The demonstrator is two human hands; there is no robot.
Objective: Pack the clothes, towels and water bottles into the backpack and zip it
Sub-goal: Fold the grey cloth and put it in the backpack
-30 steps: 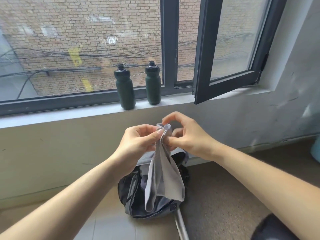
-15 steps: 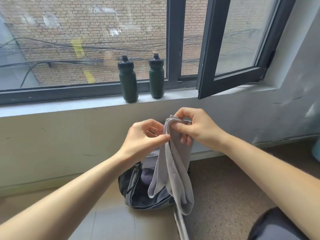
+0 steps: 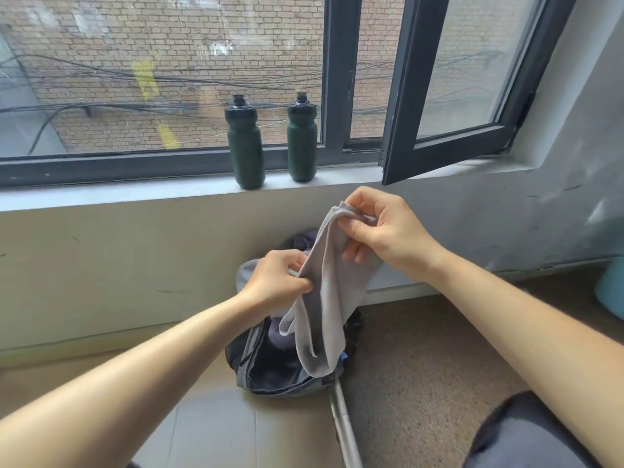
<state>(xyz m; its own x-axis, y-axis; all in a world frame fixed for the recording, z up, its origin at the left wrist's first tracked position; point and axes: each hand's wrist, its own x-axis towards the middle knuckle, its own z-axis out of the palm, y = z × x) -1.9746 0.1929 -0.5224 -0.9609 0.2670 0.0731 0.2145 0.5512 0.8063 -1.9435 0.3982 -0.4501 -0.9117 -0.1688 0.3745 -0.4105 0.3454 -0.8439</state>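
A grey towel point(image 3: 326, 315) hangs folded lengthwise above the open backpack point(image 3: 270, 369), which sits on the floor against the wall. My right hand point(image 3: 385, 231) pinches the towel's top edge. Lower down, my left hand point(image 3: 277, 282) pinches its left side. Dark clothes show inside the backpack point(image 3: 280, 336). Two dark green water bottles point(image 3: 244, 146) point(image 3: 301, 140) stand upright on the window sill point(image 3: 135, 194), side by side.
An open window sash point(image 3: 449, 136) juts inward over the sill at the right. A metal tube point(image 3: 344, 423) lies on the floor in front of the backpack. A light blue object point(image 3: 611, 288) sits at the far right edge. My knee point(image 3: 520, 434) shows at bottom right.
My left hand has slid down from the towel's top to its side, while my right hand has kept the top edge and moved a little right. The towel hangs longer over the backpack.
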